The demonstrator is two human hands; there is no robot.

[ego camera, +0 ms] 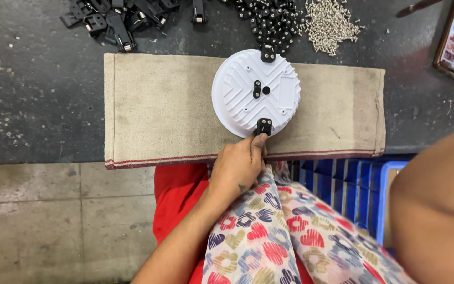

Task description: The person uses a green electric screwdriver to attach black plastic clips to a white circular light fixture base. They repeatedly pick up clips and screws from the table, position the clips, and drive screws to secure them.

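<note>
Where seen from the head camera, largest first:
Workbench (38, 105): dark, scuffed, under a beige cloth mat (158, 110).
Round housing (256, 92): white, ribbed disc lying flat on the mat's middle; black clip (267, 52) at far rim, small black piece at centre.
Left hand (237, 165): fingertips pinched on the black clip (263, 126) at near rim.
Right hand: out of view, only forearm (437, 210) showing.
Screws (329, 23): silvery heap beyond.

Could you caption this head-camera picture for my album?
Left hand touches a black clip on a white round housing lying on cloth.
</note>
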